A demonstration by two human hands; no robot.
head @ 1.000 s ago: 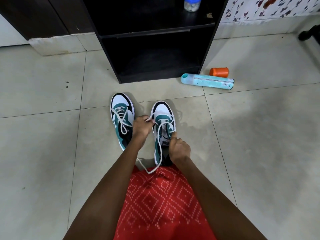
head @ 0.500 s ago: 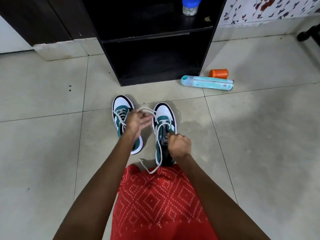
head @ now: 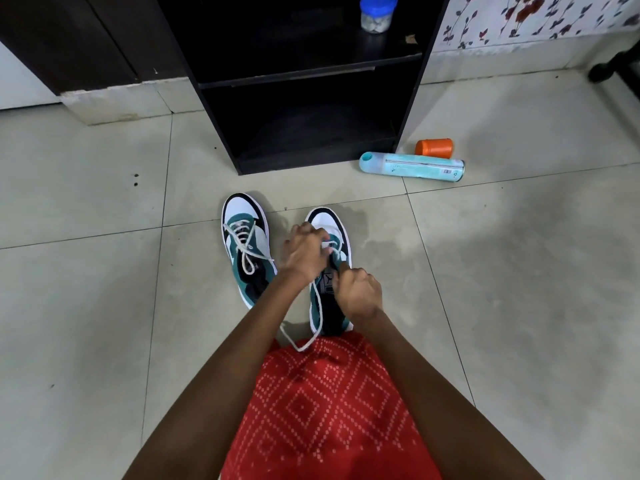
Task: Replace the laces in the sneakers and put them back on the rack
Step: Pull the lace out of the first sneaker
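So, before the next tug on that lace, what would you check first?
1. Left sneaker laced and tied in a bow: ok.
2. Right sneaker fully laced: not ok; both hands are at it.
3. Left hand has the lace firmly: ok, its fingers curl round it near the toe.
4. Right hand steadies the tongue: cannot tell; its fingertips are hidden.
5. Slack lace free to run: ok, it trails loose over the floor to the red cloth.
6. Rack bottom shelf has room: ok, nothing shows on it; the spray can lies outside, beside it.
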